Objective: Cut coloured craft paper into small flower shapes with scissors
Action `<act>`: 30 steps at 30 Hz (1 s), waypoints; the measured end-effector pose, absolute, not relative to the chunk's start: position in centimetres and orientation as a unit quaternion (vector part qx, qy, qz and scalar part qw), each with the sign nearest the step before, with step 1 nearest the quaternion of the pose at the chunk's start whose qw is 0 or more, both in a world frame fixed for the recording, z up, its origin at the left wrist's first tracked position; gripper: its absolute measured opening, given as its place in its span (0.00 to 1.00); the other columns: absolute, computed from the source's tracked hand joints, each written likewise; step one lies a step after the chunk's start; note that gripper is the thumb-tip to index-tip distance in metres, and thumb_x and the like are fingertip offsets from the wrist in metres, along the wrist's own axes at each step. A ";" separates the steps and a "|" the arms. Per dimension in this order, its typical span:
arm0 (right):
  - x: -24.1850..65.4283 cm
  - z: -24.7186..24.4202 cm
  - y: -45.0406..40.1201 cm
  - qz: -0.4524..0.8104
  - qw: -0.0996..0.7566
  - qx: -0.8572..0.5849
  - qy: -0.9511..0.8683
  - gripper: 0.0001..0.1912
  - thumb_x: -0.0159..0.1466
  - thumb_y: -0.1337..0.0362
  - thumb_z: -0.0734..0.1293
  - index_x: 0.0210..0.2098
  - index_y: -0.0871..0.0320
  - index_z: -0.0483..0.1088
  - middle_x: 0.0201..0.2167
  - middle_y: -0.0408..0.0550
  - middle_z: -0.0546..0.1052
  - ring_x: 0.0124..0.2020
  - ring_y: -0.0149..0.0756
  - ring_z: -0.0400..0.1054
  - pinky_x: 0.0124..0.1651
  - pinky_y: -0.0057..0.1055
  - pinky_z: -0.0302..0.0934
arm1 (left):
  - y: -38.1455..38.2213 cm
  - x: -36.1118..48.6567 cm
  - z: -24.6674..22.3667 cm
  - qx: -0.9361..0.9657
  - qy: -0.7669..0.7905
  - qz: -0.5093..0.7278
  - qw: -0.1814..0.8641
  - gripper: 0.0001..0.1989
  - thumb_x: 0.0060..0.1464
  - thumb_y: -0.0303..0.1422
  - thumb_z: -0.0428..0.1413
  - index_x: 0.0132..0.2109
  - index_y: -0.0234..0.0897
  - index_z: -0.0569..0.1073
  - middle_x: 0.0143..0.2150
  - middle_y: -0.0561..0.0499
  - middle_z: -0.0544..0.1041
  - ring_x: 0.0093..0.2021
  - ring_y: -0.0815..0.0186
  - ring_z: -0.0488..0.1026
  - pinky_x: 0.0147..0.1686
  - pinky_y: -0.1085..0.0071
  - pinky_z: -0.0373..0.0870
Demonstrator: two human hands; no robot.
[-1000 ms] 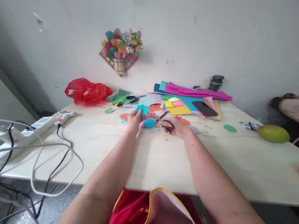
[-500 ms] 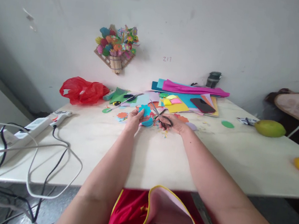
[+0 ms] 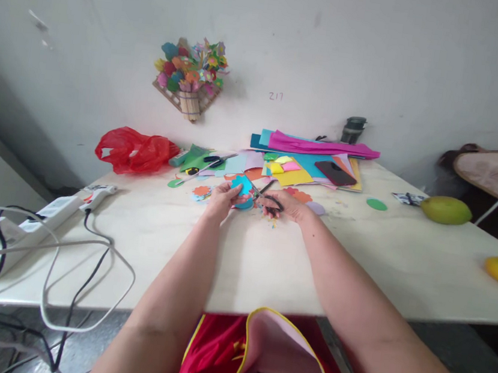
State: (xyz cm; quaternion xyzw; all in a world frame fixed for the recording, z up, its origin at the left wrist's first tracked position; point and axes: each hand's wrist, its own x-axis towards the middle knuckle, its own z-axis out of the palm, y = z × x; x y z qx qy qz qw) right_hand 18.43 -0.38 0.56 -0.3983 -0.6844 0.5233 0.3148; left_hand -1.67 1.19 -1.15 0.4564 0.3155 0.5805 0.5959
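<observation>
Between the thumb and fingers of my left hand (image 3: pixel 223 200) is a piece of blue paper (image 3: pixel 242 184) with a scalloped edge. My right hand (image 3: pixel 287 204) is closed round the black handles of a pair of scissors (image 3: pixel 276 203). The blades point left and reach the edge of the blue paper; whether they are parted is hard to make out. Orange flower-shaped paper (image 3: pixel 202 191) lies left of my left hand, and more orange and red cut-outs (image 3: pixel 299 195) lie behind my right hand. Small paper scraps (image 3: pixel 273 223) are scattered below the scissors.
Behind my hands lie coloured sheets (image 3: pixel 295 177), a phone (image 3: pixel 334 173) and a second pair of scissors (image 3: pixel 214 160). A red plastic bag (image 3: pixel 135 151) sits at the back left. Power strips (image 3: pixel 55 208) with loose cables occupy the left side. A green mango (image 3: pixel 446 210) rests at right.
The scissors have swung from pointing up and away to lying lower against the blue paper's right edge. My left hand keeps its hold on the paper. The whole view has shifted slightly.
</observation>
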 end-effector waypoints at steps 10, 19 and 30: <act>18.4 0.5 -0.4 0.519 0.304 -0.391 -0.697 0.13 0.61 0.56 0.68 0.29 0.60 0.68 0.19 0.42 0.73 0.16 0.25 0.65 0.15 0.20 0.49 | 0.9 -1.7 -0.9 0.474 0.321 0.562 0.597 0.14 0.39 0.34 0.69 0.31 0.31 0.74 0.29 0.48 0.80 0.30 0.62 0.79 0.34 0.68 0.76; 18.5 0.1 -0.2 0.522 0.298 -0.384 -0.701 0.13 0.61 0.55 0.69 0.31 0.59 0.69 0.21 0.42 0.74 0.17 0.26 0.65 0.16 0.21 0.50 | 1.1 -1.8 -1.1 0.462 0.317 0.570 0.600 0.12 0.40 0.32 0.68 0.31 0.32 0.74 0.28 0.49 0.79 0.29 0.63 0.78 0.35 0.67 0.77; 18.5 0.1 -0.1 0.523 0.293 -0.385 -0.702 0.15 0.57 0.53 0.71 0.30 0.59 0.69 0.20 0.42 0.74 0.18 0.25 0.64 0.16 0.22 0.49 | 1.3 -1.9 -1.4 0.455 0.312 0.569 0.610 0.13 0.39 0.31 0.69 0.31 0.31 0.74 0.28 0.48 0.79 0.29 0.63 0.79 0.30 0.71 0.76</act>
